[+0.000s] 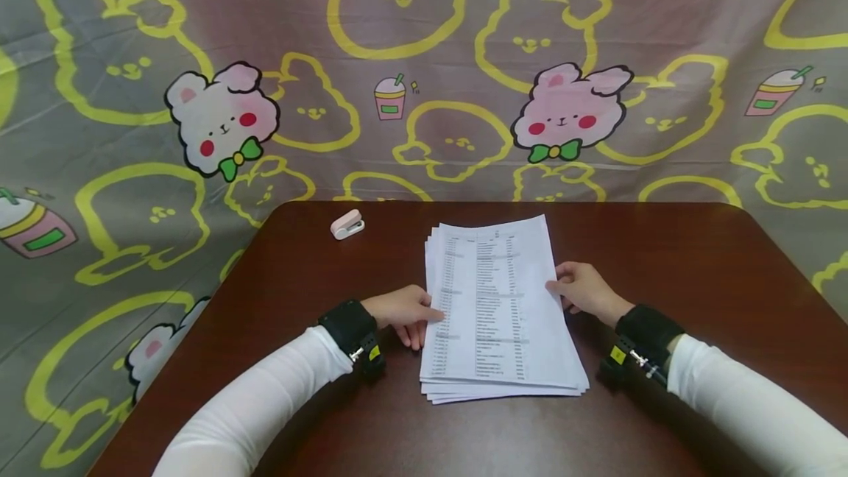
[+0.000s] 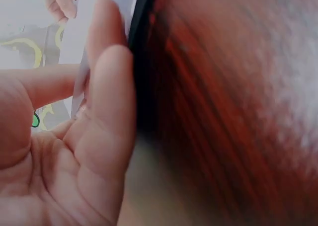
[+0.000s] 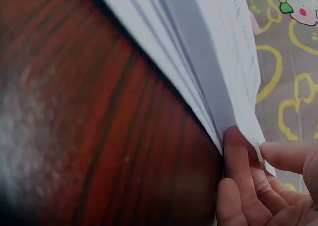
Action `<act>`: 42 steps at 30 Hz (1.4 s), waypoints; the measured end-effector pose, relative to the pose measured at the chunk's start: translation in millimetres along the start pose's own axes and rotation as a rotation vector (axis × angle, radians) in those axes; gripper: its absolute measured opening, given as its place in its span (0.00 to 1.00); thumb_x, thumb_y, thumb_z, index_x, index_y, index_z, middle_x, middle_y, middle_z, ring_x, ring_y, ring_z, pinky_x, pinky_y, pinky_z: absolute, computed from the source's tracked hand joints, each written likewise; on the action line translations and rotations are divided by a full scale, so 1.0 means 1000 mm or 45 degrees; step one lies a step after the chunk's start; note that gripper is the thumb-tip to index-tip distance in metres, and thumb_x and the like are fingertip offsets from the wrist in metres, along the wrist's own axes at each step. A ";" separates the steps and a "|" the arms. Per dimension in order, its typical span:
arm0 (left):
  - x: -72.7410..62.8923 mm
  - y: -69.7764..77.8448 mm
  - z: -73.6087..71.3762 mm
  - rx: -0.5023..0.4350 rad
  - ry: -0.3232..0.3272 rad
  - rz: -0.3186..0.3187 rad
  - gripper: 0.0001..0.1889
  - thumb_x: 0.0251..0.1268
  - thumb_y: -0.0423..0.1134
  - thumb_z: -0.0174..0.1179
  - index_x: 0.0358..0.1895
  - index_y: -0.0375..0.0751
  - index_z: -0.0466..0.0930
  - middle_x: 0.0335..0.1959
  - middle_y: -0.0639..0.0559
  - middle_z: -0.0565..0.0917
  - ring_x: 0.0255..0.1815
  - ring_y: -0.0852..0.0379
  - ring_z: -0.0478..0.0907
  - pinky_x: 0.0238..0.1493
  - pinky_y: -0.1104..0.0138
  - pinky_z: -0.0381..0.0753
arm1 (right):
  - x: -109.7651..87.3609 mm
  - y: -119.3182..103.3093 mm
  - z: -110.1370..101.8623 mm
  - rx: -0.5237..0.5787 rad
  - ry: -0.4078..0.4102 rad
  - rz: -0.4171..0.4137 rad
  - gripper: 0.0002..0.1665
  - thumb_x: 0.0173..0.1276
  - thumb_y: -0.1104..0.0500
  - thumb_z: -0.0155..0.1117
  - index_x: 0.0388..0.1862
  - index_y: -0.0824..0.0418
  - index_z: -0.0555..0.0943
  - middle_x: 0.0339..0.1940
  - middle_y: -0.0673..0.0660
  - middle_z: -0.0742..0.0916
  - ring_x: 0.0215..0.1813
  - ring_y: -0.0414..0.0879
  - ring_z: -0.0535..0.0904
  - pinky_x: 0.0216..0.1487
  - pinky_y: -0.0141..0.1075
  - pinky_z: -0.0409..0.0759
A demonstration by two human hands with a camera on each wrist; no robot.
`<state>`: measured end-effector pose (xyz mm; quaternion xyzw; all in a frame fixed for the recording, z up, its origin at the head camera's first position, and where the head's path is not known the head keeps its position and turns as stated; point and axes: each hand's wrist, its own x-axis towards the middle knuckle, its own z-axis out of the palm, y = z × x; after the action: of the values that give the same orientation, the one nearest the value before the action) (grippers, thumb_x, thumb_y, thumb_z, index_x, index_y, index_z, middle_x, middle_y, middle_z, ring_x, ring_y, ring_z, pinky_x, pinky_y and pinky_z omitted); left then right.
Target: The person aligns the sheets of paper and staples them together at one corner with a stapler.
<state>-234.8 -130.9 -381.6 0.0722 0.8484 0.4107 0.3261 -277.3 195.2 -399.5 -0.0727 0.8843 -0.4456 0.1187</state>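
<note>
A loose stack of printed paper sheets [image 1: 490, 300] lies on the dark table, its edges uneven at the left and bottom. My left hand [image 1: 407, 311] pinches the stack's left edge, thumb on top and fingers beneath. In the left wrist view, the paper [image 2: 82, 37] passes between the left thumb and fingers [image 2: 112, 97]. On the opposite side my right hand [image 1: 586, 289] pinches the right edge. The right wrist view shows the upper paper [image 3: 223, 52] lifted a little off the sheets below, between thumb and fingers [image 3: 238, 156].
A small pink and white stapler [image 1: 347, 224] sits near the table's back left. Beyond the back edge of the brown table [image 1: 662, 256] hangs a curtain [image 1: 450, 79] with cartoon bears and rabbits. Each wrist wears a black band with a camera.
</note>
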 end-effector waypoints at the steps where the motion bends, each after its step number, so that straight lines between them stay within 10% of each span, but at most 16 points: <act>1: 0.000 0.000 0.000 0.027 0.007 0.000 0.12 0.72 0.40 0.56 0.35 0.34 0.79 0.17 0.43 0.82 0.13 0.58 0.78 0.16 0.72 0.75 | 0.000 0.000 0.000 -0.013 -0.004 -0.001 0.20 0.70 0.57 0.62 0.53 0.71 0.74 0.36 0.60 0.86 0.29 0.49 0.83 0.33 0.39 0.82; 12: -0.002 0.008 0.003 0.283 0.105 -0.016 0.15 0.70 0.42 0.59 0.27 0.37 0.78 0.15 0.46 0.81 0.12 0.58 0.77 0.17 0.70 0.77 | -0.003 -0.001 -0.005 -0.110 -0.027 0.022 0.25 0.70 0.55 0.62 0.56 0.73 0.73 0.41 0.65 0.85 0.27 0.47 0.82 0.32 0.39 0.81; 27: -0.005 0.002 -0.005 0.228 0.184 -0.012 0.14 0.69 0.42 0.60 0.27 0.36 0.78 0.16 0.45 0.81 0.13 0.56 0.78 0.19 0.67 0.78 | -0.010 0.001 -0.015 -0.106 -0.034 0.007 0.24 0.70 0.55 0.62 0.55 0.71 0.73 0.43 0.65 0.84 0.31 0.48 0.82 0.35 0.40 0.82; 42: -0.009 -0.001 -0.017 0.184 0.451 0.071 0.11 0.69 0.42 0.59 0.44 0.38 0.74 0.34 0.47 0.80 0.31 0.54 0.81 0.32 0.65 0.80 | -0.020 0.000 -0.025 0.119 -0.132 0.054 0.28 0.73 0.52 0.58 0.61 0.72 0.68 0.57 0.72 0.78 0.50 0.59 0.82 0.45 0.46 0.82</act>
<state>-237.7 -145.9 -370.5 0.0456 0.9175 0.3639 0.1542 -264.4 219.0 -382.6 -0.0713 0.8565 -0.4796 0.1770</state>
